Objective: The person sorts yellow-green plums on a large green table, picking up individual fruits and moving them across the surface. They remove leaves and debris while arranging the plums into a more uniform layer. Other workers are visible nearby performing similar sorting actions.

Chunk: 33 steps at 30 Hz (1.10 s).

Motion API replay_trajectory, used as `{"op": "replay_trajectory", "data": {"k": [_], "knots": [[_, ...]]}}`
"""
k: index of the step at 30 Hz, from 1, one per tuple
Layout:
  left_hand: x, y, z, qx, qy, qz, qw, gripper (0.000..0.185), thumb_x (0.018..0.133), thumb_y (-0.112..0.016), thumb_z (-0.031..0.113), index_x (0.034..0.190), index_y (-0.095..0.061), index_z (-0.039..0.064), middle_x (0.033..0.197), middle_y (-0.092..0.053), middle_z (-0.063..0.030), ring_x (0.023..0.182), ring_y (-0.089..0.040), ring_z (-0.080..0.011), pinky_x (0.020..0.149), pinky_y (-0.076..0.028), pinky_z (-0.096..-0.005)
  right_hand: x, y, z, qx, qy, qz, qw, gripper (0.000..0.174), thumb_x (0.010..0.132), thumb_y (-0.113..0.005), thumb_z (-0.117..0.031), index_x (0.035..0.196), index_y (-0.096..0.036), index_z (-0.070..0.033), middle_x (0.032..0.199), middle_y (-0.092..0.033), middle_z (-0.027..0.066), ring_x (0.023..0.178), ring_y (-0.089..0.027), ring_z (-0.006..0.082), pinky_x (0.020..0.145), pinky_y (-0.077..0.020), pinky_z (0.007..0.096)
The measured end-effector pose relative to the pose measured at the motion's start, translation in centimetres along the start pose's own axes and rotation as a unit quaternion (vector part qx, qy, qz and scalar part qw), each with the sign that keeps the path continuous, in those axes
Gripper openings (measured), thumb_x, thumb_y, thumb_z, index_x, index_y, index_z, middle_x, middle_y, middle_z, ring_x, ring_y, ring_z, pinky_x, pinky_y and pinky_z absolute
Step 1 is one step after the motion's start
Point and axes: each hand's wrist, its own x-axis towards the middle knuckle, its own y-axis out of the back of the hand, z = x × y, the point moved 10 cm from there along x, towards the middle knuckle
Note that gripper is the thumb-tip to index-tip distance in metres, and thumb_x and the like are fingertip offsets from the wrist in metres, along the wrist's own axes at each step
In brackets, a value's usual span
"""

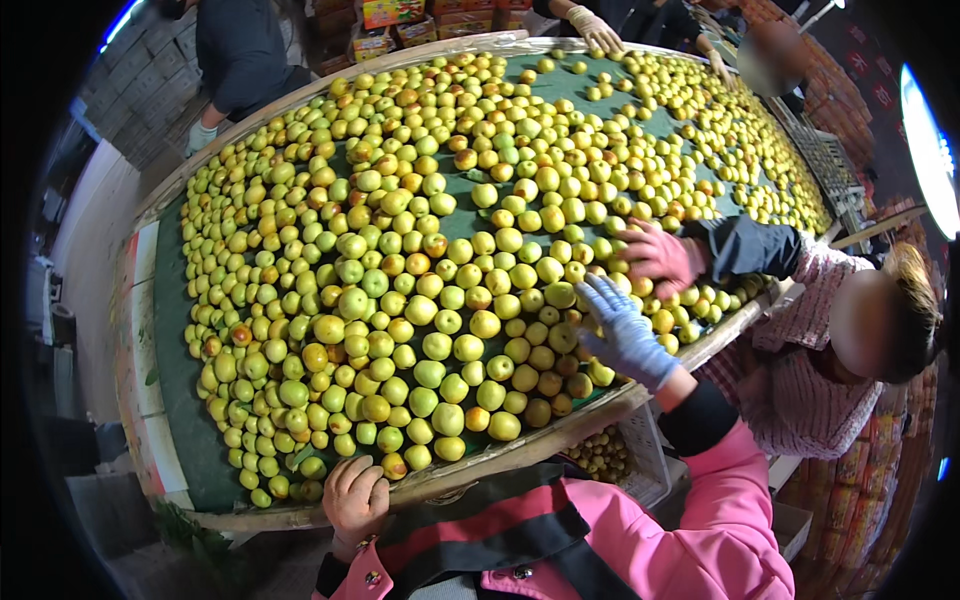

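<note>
Yellow-green jujubes (450, 330), some blotched red-brown, cover a sorting table lined with green cloth (176, 420). My right hand (626, 326), in a blue-grey knit glove, is spread palm down over the fruit near the right front edge, with nothing in its grasp. At the table's wooden rim (517, 465), my left hand (356, 495) rests with curled fingers beside the nearest jujubes. Its palm is hidden, so I cannot tell whether it grips the rim. Just beyond my right hand, a co-worker's pink-gloved hand (660, 255) lies among the fruit.
Under the front rim, a white plastic crate (654, 457) holds small brownish fruit (604, 454). A co-worker (817, 360) stands close on my right. Gloved hands (596, 28) of another person reach over the far edge. Stacked cartons (390, 15) stand behind the table.
</note>
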Motion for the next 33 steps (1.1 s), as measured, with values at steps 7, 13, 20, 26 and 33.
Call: {"op": "replay_trajectory", "data": {"k": [7,13,20,26,33], "knots": [[0.3,1.0,0.3,0.02,-0.011,0.03,0.999,0.014,0.074,-0.069,0.013,0.084,-0.069,0.004,0.093,-0.068,-0.0139,0.089,-0.065,-0.0355,0.081,-0.054,-0.045,6.7,-12.4,-10.5,-0.133,0.058,-0.042,0.988,0.092,0.086,-0.056,-0.063,0.152,-0.032,-0.002,0.157,-0.03,0.0235,0.148,-0.02,0.043,0.12,-0.0054,0.0589],[0.2,1.3,-0.4,0.026,-0.018,0.039,0.999,0.014,0.072,-0.07,0.011,0.085,-0.07,0.005,0.094,-0.069,-0.0113,0.089,-0.066,-0.0338,0.081,-0.055,-0.0427,7.3,-18.6,-23.1,-0.033,0.158,-0.108,0.981,0.099,0.087,-0.053,-0.065,0.152,-0.025,0.004,0.155,-0.029,0.0281,0.147,-0.02,0.0452,0.121,-0.0066,0.056],[-1.0,1.4,-1.9,0.047,0.016,0.015,0.999,0.018,0.068,-0.074,0.015,0.086,-0.071,0.011,0.095,-0.069,-0.0062,0.089,-0.066,-0.0306,0.079,-0.055,-0.0422,17.2,-14.2,-18.7,0.088,0.088,-0.192,0.973,0.023,0.091,-0.058,-0.027,0.108,-0.07,-0.019,0.088,-0.07,0.0157,0.083,-0.068,0.0348,0.079,-0.0546,0.0458],[-1.2,1.1,-2.3,0.097,-0.012,0.006,0.995,0.021,0.067,-0.077,0.018,0.086,-0.07,0.013,0.099,-0.069,-0.0047,0.091,-0.066,-0.0283,0.08,-0.055,-0.0411,32.2,-10.4,-6.3,-0.011,0.131,0.1,0.986,0.034,0.09,-0.055,-0.017,0.121,-0.065,-0.009,0.123,-0.063,0.0137,0.117,-0.056,0.033,0.105,-0.0421,0.0424],[-1.3,1.3,-3.6,0.077,0.006,-0.023,0.997,0.021,0.068,-0.077,0.017,0.087,-0.069,0.013,0.099,-0.069,-0.006,0.088,-0.067,-0.0302,0.08,-0.055,-0.0414,21.6,-17.1,-15.7,-0.048,0.244,-0.052,0.967,0.07,0.096,-0.046,-0.046,0.149,-0.034,-0.001,0.153,-0.037,0.0242,0.145,-0.029,0.0409,0.122,-0.0154,0.0503]]}}
